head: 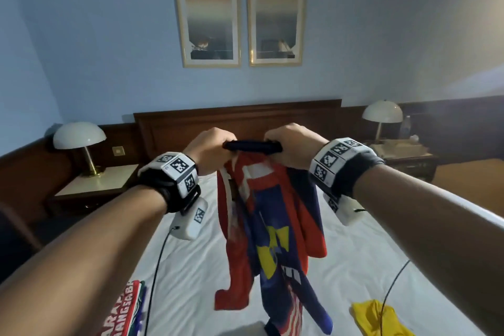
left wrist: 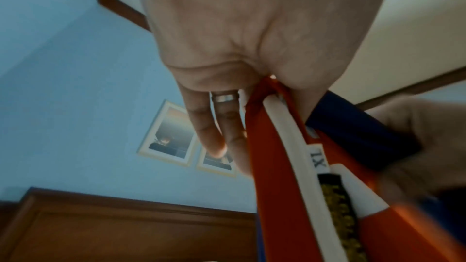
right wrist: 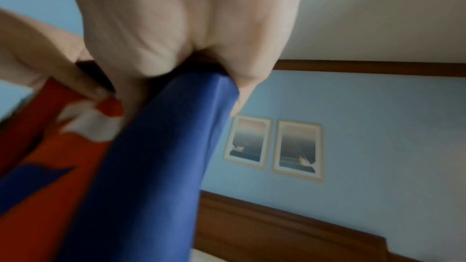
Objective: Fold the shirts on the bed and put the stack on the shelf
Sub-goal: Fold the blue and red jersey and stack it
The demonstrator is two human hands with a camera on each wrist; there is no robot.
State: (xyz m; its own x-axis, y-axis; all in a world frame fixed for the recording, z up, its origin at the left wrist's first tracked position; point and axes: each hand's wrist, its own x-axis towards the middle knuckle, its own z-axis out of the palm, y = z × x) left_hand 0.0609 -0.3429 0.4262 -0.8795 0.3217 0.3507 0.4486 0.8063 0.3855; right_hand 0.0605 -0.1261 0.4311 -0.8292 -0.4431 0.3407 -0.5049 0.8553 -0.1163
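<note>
A red, blue and yellow jersey (head: 272, 226) hangs in the air above the white bed (head: 354, 259), bunched and crumpled. My left hand (head: 211, 148) grips its collar end, where red and white fabric (left wrist: 272, 146) with an XL tag runs out of my fist (left wrist: 252, 79). My right hand (head: 290, 146) grips the dark blue collar band (head: 252, 146) a short way to the right; blue cloth (right wrist: 161, 156) spills from that fist (right wrist: 176, 61). A folded red and green shirt (head: 122, 308) lies at the bed's near left. A crumpled yellow shirt (head: 379, 319) lies at the near right.
A wooden headboard (head: 237, 123) backs the bed. Nightstands with dome lamps (head: 79, 139) (head: 381, 114) stand on both sides. Two framed pictures (head: 240, 23) hang on the blue wall. Sensor cables (head: 158, 259) dangle from both wrists over the sheet.
</note>
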